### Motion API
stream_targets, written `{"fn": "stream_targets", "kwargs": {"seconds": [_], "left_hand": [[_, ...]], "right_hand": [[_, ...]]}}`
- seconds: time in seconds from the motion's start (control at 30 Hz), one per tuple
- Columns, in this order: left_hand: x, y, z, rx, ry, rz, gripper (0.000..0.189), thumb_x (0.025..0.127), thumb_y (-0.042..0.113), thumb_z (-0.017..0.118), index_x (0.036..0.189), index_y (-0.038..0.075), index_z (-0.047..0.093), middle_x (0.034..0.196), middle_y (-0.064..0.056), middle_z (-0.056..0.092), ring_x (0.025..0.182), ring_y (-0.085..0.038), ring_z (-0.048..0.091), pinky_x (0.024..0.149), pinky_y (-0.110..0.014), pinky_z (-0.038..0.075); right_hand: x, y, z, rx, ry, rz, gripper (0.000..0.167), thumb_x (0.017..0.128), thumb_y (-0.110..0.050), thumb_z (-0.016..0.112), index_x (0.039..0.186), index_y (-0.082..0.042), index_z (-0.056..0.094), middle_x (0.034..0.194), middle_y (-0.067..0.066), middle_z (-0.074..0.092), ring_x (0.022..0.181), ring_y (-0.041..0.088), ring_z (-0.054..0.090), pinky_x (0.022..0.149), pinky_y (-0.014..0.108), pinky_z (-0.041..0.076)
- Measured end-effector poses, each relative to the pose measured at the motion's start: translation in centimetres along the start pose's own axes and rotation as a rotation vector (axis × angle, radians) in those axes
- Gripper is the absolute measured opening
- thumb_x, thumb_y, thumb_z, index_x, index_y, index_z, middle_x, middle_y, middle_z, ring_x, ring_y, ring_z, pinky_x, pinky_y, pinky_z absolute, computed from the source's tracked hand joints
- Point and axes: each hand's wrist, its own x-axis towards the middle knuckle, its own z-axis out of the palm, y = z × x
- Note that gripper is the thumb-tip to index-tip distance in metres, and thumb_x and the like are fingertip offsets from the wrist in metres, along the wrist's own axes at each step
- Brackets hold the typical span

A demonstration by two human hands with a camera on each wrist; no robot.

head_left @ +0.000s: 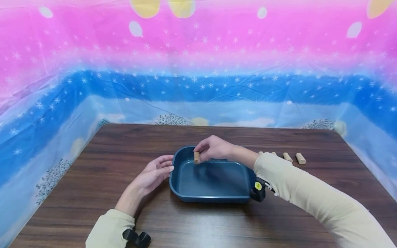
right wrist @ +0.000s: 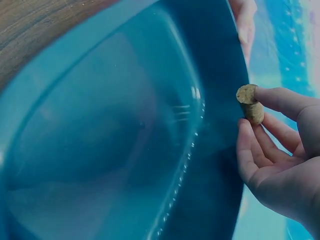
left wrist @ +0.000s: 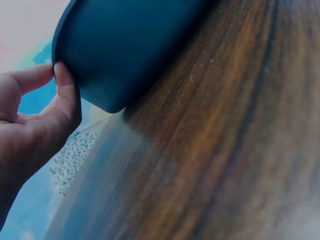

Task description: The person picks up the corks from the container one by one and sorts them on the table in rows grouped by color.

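A cork stopper (head_left: 196,157) is pinched between the thumb and fingers of my right hand (head_left: 216,148). It hangs over the far left part of a dark blue rectangular tub (head_left: 214,199), and its pale end face shows in the right wrist view. At the tub's left side, my left hand (head_left: 155,173) holds the rim, thumb at the edge and fingers against the outer wall (left wrist: 125,45). The tub's visible floor (right wrist: 90,135) is smooth and shiny; my right forearm hides its far right corner.
Right of the tub, several more corks lie in a row, including a cork (head_left: 301,158) at the row's right end; my right sleeve (head_left: 279,172) partly covers others. The brown wooden table (head_left: 77,193) is bordered by a patterned cloth backdrop (head_left: 198,86).
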Motion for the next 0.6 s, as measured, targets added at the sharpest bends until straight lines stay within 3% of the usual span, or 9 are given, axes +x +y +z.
{"fn": "stream_targets", "kwargs": {"seconds": [0.27,0.47,0.6], "left_hand": [[0.0,-0.1,-0.2,0.004,0.001,-0.005,0.05,0.096,-0.003,0.052,0.14,-0.01,0.031,0.115,-0.015,0.052,0.098,-0.016,0.057,0.089,-0.026,0.049],[0.0,-0.1,-0.1,0.0,0.0,-0.005,0.049,0.096,-0.003,0.052,0.139,-0.011,0.031,0.115,-0.014,0.052,0.098,-0.016,0.057,0.089,-0.026,0.049],[0.0,0.0,0.0,-0.001,-0.001,-0.006,0.049,0.096,-0.003,0.052,0.139,-0.01,0.031,0.114,-0.013,0.052,0.097,-0.016,0.057,0.089,-0.026,0.049]], "right_hand": [[-2.6,0.9,-0.8,0.129,0.056,-0.035,0.04,0.087,-0.006,0.068,0.126,0.002,0.06,0.108,0.01,0.067,0.1,0.021,0.064,0.09,0.048,0.05],[-4.7,2.2,-1.9,0.104,0.128,-0.063,0.041,0.089,-0.009,0.067,0.129,-0.001,0.06,0.115,0.009,0.064,0.106,0.023,0.06,0.09,0.043,0.049],[-6.2,3.2,-3.2,0.112,0.166,-0.072,0.043,0.09,-0.011,0.066,0.131,-0.001,0.058,0.118,0.011,0.063,0.108,0.025,0.058,0.092,0.047,0.048]]}}
